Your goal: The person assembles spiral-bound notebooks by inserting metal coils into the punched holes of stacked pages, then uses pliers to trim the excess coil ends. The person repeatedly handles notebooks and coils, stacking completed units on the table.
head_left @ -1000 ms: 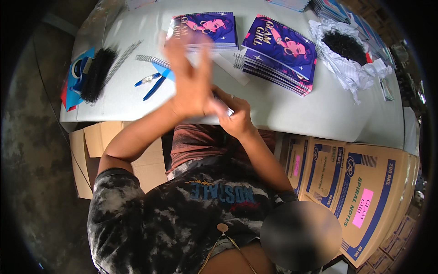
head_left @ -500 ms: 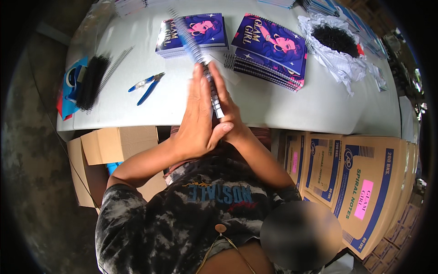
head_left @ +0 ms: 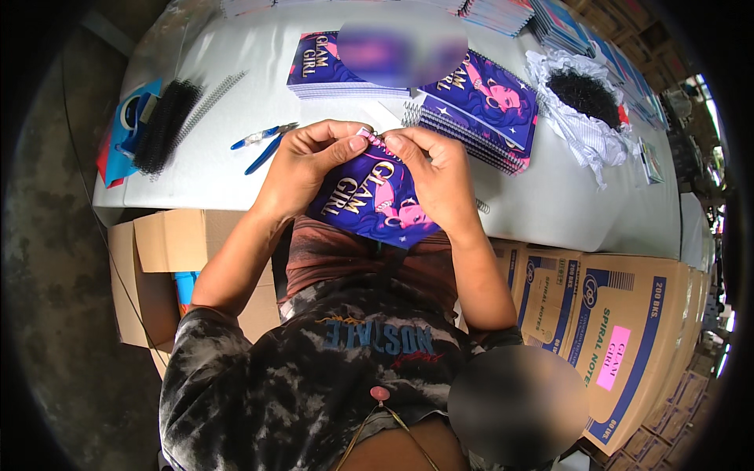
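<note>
A purple notebook (head_left: pixel 361 196) with a pink-haloed cartoon figure on its cover hangs over the table's near edge, tilted toward me. My left hand (head_left: pixel 314 161) pinches its upper bound edge between thumb and fingers. Close beside it, my right hand (head_left: pixel 436 169) grips the same edge from the right, thumb on the cover. The thumbs nearly meet at the corner where the binding is; the coil there is mostly hidden by fingers. Blue-handled pliers (head_left: pixel 263 153) and a blue-and-clear cutter (head_left: pixel 259 137) lie just left of my left hand.
Two stacks of like notebooks, a left stack (head_left: pixel 314 78) and a right stack (head_left: pixel 479 125), stand beyond my hands. Black coils (head_left: pixel 169 122) and a tape dispenser (head_left: pixel 129 129) lie left. White crumpled wrapping (head_left: pixel 542 86) holds a dark coil heap (head_left: pixel 585 98). Cartons (head_left: pixel 620 345) stand below right.
The notebook was upright on edge between my flat palms; now its cover faces me, lowered toward my lap. Both hands have gone from pressing its sides to pinching its bound edge.
</note>
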Demonstrator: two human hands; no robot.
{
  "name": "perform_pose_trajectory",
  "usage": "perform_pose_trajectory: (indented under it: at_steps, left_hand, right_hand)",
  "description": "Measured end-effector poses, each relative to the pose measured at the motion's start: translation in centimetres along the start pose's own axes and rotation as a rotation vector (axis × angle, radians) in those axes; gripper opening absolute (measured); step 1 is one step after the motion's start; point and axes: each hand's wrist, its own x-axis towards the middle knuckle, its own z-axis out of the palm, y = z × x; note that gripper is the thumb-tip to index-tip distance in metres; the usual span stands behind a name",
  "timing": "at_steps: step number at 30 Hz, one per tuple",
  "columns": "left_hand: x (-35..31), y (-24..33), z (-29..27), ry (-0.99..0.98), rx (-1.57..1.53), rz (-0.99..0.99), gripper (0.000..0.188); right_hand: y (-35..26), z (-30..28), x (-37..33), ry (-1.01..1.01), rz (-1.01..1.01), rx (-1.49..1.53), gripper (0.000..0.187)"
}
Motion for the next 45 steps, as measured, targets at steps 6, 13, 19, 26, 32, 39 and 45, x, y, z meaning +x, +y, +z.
perform_pose_trajectory:
  at_steps: [6, 13, 19, 26, 32, 39, 45]
  left_hand:
    - [1.7, 0.4, -1.7, -0.223, 0.043, -0.026, 0.013]
    - [2.8, 2.9, -0.1, -0.347, 0.302, 0.167, 0.026]
    - [8.2, 1.4, 5.0, -0.009, -0.002, 0.222, 0.058]
    - [15.3, -6.4, 7.0, 0.420, 1.208, 0.698, 0.037]
    - [15.1, -10.1, 8.7, 0.476, 0.774, 0.567, 0.031]
    - [15.4, -12.6, 9.2, 0.563, 0.455, 0.490, 0.022]
    - [16.0, -12.5, 9.6, 0.620, 0.413, 0.638, 0.022]
  right_hand:
    - [0.1, 1.3, -1.1, 0.119, -0.175, 0.060, 0.016]
    - [0.7, 0.4, -1.4, 0.306, -0.313, -0.026, 0.014]
    - [0.9, -7.2, 2.1, 0.909, -0.484, 0.603, 0.023]
    - [12.1, -10.7, 1.5, 1.106, 0.073, -0.538, 0.037]
    - [14.1, -10.6, 1.8, 1.111, -0.220, -0.136, 0.027]
    - [14.9, -11.4, 1.7, 1.210, -0.261, -0.396, 0.021]
    - [14.5, -11.4, 1.5, 1.176, -0.209, -0.393, 0.025]
